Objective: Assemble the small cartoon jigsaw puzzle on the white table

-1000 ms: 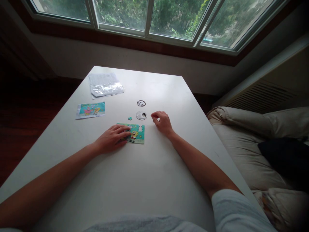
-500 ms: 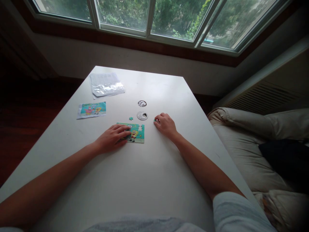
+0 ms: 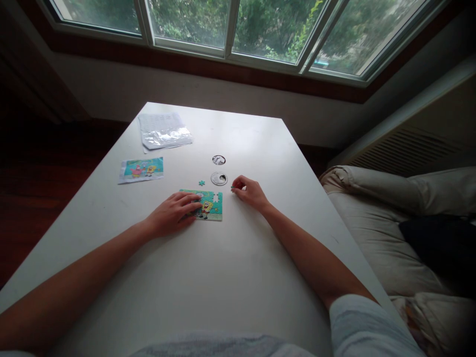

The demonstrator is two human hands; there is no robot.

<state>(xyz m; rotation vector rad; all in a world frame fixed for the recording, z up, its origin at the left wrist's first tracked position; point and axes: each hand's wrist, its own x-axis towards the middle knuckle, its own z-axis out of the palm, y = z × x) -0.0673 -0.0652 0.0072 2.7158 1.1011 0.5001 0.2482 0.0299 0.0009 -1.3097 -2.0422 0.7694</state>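
Note:
A small jigsaw puzzle (image 3: pixel 211 210) with a teal background and a yellow cartoon figure lies on the white table. Its upper right part has a gap through which the white surface shows. My left hand (image 3: pixel 176 210) rests flat over the puzzle's left side, fingers spread, hiding part of the picture. Just right of the puzzle, my right hand (image 3: pixel 251 192) pinches a small teal puzzle piece (image 3: pixel 232 188) between thumb and fingers. Another loose teal piece (image 3: pixel 201 183) lies above the puzzle's top edge, apart from it.
Beyond the puzzle are two round openings in the table, a nearer metal-rimmed one (image 3: pixel 213 179) and a farther one (image 3: pixel 218 159). A picture card (image 3: pixel 141 170) and a clear plastic bag with paper (image 3: pixel 165 131) lie at left. A beige sofa (image 3: pixel 368 223) stands right of the table.
My right hand has moved a little left toward the puzzle with the piece in its pinch, its wrist turning slightly. My left hand stays in place on the puzzle.

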